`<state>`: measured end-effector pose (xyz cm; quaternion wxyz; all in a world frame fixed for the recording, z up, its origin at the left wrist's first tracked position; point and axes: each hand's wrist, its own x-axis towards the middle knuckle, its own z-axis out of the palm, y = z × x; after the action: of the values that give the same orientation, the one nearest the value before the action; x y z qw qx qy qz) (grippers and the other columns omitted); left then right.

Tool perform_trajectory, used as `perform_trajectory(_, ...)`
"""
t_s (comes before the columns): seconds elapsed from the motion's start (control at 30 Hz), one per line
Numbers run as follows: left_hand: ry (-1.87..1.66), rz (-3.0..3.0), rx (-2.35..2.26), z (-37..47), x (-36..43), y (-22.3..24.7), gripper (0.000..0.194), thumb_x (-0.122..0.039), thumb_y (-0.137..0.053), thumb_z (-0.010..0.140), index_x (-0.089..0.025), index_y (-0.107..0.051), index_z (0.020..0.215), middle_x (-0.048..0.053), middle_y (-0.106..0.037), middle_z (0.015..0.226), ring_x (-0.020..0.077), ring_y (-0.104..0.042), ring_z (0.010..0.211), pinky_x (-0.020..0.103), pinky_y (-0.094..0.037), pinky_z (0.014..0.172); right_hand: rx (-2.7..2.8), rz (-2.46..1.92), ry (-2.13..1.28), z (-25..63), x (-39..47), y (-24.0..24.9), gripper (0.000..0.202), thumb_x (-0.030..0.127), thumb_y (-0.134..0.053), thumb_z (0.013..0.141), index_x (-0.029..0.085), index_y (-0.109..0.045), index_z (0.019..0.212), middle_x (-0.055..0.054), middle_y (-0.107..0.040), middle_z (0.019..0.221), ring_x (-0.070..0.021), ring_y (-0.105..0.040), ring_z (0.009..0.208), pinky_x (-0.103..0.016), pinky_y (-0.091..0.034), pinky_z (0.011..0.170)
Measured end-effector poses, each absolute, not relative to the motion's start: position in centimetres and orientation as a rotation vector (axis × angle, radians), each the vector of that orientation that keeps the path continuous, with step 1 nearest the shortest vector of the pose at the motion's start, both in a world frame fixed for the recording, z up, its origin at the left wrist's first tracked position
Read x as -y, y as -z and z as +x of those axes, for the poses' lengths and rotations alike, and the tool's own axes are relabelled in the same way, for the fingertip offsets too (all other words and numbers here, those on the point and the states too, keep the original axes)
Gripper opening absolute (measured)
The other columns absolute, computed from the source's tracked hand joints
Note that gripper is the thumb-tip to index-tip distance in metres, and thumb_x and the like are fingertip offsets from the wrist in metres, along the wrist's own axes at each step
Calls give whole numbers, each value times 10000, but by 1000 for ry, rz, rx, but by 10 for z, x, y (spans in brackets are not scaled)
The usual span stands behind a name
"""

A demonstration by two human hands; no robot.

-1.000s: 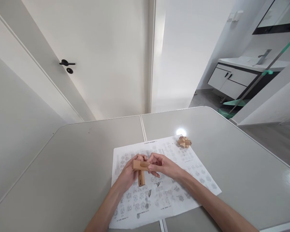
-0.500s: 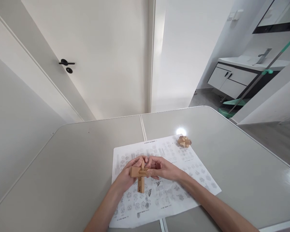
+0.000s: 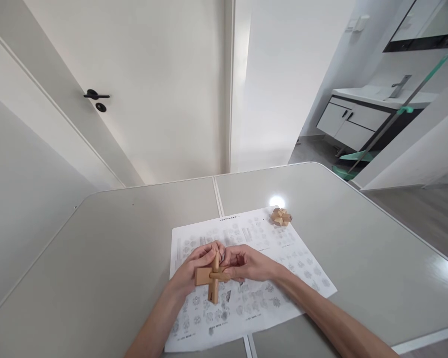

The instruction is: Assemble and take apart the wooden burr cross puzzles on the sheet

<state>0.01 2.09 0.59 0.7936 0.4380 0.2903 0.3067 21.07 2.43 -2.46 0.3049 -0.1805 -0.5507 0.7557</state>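
Note:
Between my two hands is a wooden interlocking puzzle [image 3: 204,276], its light-brown bars crossing one another. My left hand [image 3: 194,266] is closed round its left and far side, with the thumb on the upright bar. From the right, my right hand [image 3: 248,262] pinches the end of a crossing bar between thumb and fingers. One bar points down toward me and bears a small dark mark. Some fingertips behind the puzzle are hidden. Beneath the hands lies a white printed sheet [image 3: 257,311] covered with small grey diagrams.
A second wooden puzzle [image 3: 281,217], star-shaped, sits at the sheet's far right corner. The grey table [image 3: 127,258] has a pale seam and a raised light edge. Beyond it are a white door [image 3: 164,89] and a washbasin cabinet [image 3: 353,119].
The puzzle in my hands has shifted slightly left and toward me and is turned a little. Both hands keep hold of it. The whole view has drifted slightly.

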Motion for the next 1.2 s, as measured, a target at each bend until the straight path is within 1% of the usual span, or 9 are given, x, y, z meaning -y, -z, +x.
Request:
perform_trajectory(0.3, -684, 926, -643, -1, -21, -10, 304, -467, -646, 952, -175, -712, 899, 47, -564, 806, 174, -551, 669, 298, -470, 633, 1474, -471, -2030, 207, -21, 21, 250, 382, -785, 907, 185, -633, 938, -3, -714, 810, -77, -546, 524, -228, -451, 510)
perform_trajectory(0.43, -665, 892, -658, 0, -20, -5, 336, -501, -629, 960, -189, -746, 1008, 68, -640, 830, 211, -633, 680, 331, -529, 619, 1494, -452, -2090, 207, -19, 17, 260, 413, -748, 934, 170, -661, 963, -23, -724, 836, -89, -596, 554, -233, -479, 532)
perform_trajectory(0.53, -773, 868, -747, -1, -23, 1, 344, -483, -611, 982, -193, -778, 1060, 135, -717, 1137, 294, -685, 1059, 352, -568, 847, 1418, -422, -2173, 208, -19, 15, 283, 437, -718, 958, 166, -649, 914, -24, -723, 806, -90, -591, 547, -236, -474, 540)
perform_trajectory(0.6, -869, 797, -803, -1, -26, 4, 384, -504, -570, 1004, -205, -779, 1122, 134, -674, 1345, 320, -567, 1322, 362, -526, 1007, 1285, -422, -2206, 210, -21, 15, 297, 436, -737, 947, 163, -642, 878, -18, -710, 777, -89, -580, 538, -231, -453, 530)
perform_trajectory(0.67, -957, 699, -822, 0, -32, 8, 425, -525, -550, 1011, -201, -761, 1187, 126, -652, 1412, 315, -497, 1415, 377, -479, 1098, 1097, -457, -2189, 214, -24, 14, 304, 421, -755, 941, 158, -639, 843, -10, -688, 746, -76, -549, 519, -215, -417, 508)
perform_trajectory(0.77, -1083, 556, -812, 0, -38, 14, 397, -475, -556, 1020, -172, -755, 1180, 129, -663, 1413, 289, -517, 1416, 391, -422, 1179, 804, -537, -2089, 222, -34, 15, 301, 385, -774, 936, 149, -640, 803, 5, -647, 716, -51, -487, 501, -186, -384, 480)
perform_trajectory(0.9, -1117, 462, -834, -1, -42, 20, 335, -384, -535, 1041, -159, -756, 1155, 135, -656, 1425, 268, -550, 1395, 390, -414, 1197, 480, -586, -1890, 232, -50, 24, 239, 307, -837, 874, 153, -661, 827, -4, -649, 784, -59, -481, 540, -164, -439, 471)
perform_trajectory(1.03, -1115, 441, -861, -2, -42, 20, 289, -341, -548, 1034, -166, -768, 1101, 123, -689, 1364, 260, -577, 1356, 374, -467, 1140, 360, -594, -1745, 241, -64, 40, 234, 297, -861, 844, 192, -653, 866, 17, -633, 833, -62, -491, 576, -145, -488, 477)
perform_trajectory(1.2, -1123, 433, -865, -2, -42, 17, 195, -312, -673, 964, -173, -777, 1053, 106, -732, 1219, 231, -649, 1209, 330, -529, 1018, 317, -633, -1651, 248, -72, 54, 259, 302, -878, 822, 227, -640, 889, 31, -626, 831, -63, -499, 572, -155, -525, 487)
